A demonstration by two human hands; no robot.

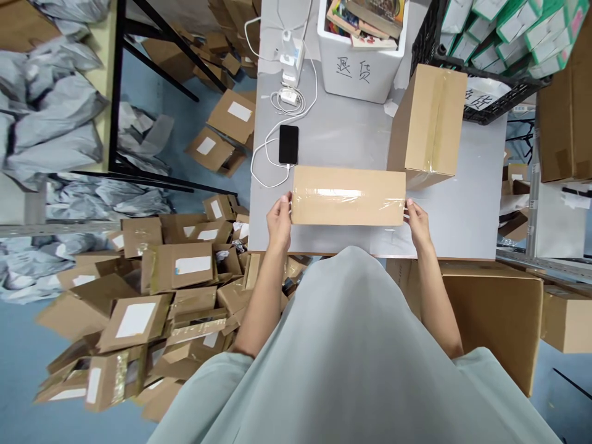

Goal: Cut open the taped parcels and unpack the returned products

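Observation:
A long cardboard box (348,206) sealed with clear tape lies across the front part of the grey table (342,132). My left hand (280,223) grips its left end, fingers curled against the side. At the opposite end my right hand (417,222) holds the box, thumb and fingers closed on the edge. Right behind it stands a taller taped cardboard carton (428,120). A black phone (289,145) with a white cable plugged in lies just beyond the box's left end.
A white bin (356,77) of books and a black crate (485,108) of green-and-white boxes stand at the back. A power strip (292,58) with cables lies back left. Cardboard boxes (180,265) heap on the floor at left; a large open carton (494,320) stands right, below the table edge.

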